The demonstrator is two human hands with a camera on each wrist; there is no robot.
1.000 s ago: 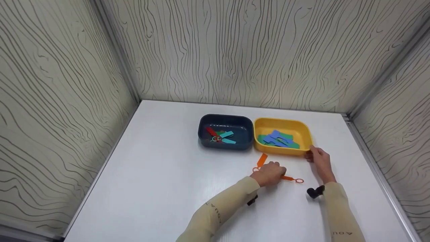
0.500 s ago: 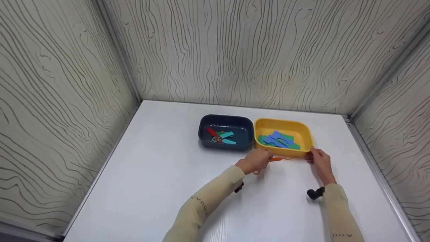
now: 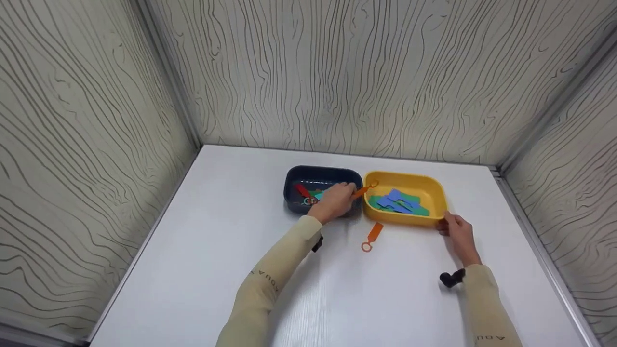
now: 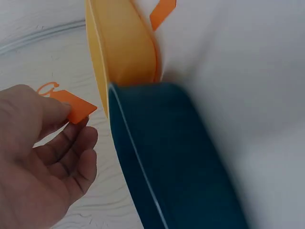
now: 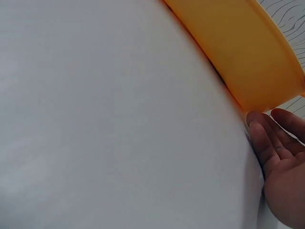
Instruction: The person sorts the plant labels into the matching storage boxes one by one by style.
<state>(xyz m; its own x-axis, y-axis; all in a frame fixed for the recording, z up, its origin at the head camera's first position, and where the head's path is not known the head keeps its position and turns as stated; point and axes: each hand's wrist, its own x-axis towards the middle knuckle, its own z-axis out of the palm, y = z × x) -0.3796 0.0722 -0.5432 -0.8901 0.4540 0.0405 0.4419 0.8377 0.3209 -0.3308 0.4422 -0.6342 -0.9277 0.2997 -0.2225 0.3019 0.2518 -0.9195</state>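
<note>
An orange tag with a ring at one end (image 3: 361, 193) is pinched between the thumb and fingers of my left hand (image 3: 336, 200). That hand is above the right part of the navy tray (image 3: 298, 208), with the tag's ring end over the left edge of the yellow tray (image 3: 400, 220). In the left wrist view the held tag (image 4: 74, 106) stands clear of both rims. My right hand (image 3: 461, 235) touches the yellow tray's front right corner; in the right wrist view its fingertips meet the tray wall (image 5: 248, 62). Another orange tag (image 3: 375, 233) lies on the table.
Blue and green flat pieces (image 3: 399, 200) lie in the yellow tray. Red, green and turquoise tags, partly hidden by my left hand, lie in the navy tray; a red one (image 3: 303, 191) shows. The two trays stand side by side on the white table (image 3: 231, 231), before a wood-grain-patterned wall (image 3: 308, 72).
My left hand has picked up one orange tag from the table and moved left and back with it, over the navy tray. My right hand stays at the yellow tray's corner.
</note>
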